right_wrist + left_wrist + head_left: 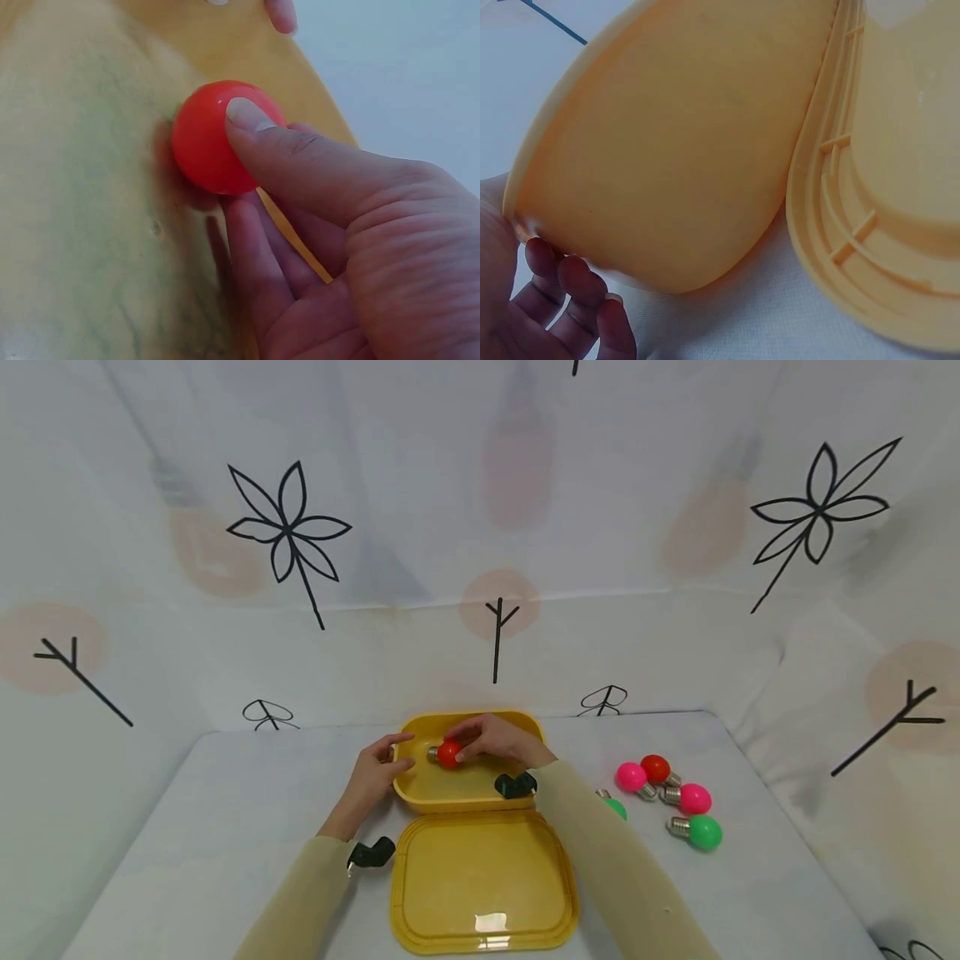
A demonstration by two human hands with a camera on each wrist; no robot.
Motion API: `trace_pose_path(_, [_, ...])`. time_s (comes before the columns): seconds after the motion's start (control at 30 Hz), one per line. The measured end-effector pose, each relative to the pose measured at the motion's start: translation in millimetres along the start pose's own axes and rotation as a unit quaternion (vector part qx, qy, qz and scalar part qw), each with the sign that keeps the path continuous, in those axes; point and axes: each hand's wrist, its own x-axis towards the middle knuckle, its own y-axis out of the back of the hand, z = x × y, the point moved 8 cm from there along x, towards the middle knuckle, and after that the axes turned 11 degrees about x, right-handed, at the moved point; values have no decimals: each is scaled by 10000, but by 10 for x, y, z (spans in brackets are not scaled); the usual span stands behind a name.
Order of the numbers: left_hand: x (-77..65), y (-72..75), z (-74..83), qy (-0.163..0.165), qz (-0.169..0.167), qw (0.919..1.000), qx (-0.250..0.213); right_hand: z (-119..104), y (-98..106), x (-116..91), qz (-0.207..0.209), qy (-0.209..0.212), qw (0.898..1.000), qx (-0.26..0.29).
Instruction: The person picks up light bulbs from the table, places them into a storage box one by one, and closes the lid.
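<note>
Over the yellow plastic container (pixel 427 787), my right hand (pixel 498 739) pinches a red light bulb (pixel 448 754) between thumb and fingers. The bulb's metal screw base points left in the head view; in the right wrist view only its round red globe (pixel 202 142) shows. My left hand (pixel 371 774) grips the container's left rim, fingers curled against the outer wall (pixel 667 150) in the left wrist view. In front of the container lies a matching yellow lid (pixel 480 877), its ridged rim facing up.
Right of the container, several loose bulbs lie on the white table (pixel 247 827): a red bulb (pixel 655 767), a pink bulb (pixel 630 776), another pink bulb (pixel 695 799), a green bulb (pixel 705 832), and a second green bulb (pixel 617 808) partly behind my right sleeve. A patterned cloth (pixel 420 660) stands behind.
</note>
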Motion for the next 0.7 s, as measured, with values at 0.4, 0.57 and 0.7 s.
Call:
trace_pose_path(0.4, [32, 2, -29, -105, 45, 9998, -151, -14, 0, -5, 69, -34, 10000, 44])
trace_pose_path(0.57, [41, 35, 16, -71, 177, 9996, 188, -11, -6, 12, 39, -36, 10000, 39])
trace_pose_path(0.7, [59, 47, 89, 33, 466, 9974, 549, -15, 2, 15, 17, -3, 10000, -48])
